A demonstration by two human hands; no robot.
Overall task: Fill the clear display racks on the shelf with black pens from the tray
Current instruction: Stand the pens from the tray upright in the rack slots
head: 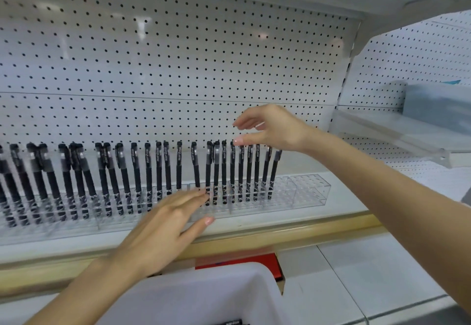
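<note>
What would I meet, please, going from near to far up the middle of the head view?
The white tray → a red object → the tan shelf edge → the clear racks with black pens standing in them → the white pegboard.

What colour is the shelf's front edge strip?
Tan. The edge strip shows best in the head view, below the racks.

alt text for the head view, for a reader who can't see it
Black pens stand in clear racks on a pegboard shelf, the right end unfilled. The left hand rests flat on the rack front; the right hand hovers, fingers parted, over the pen caps.
</note>
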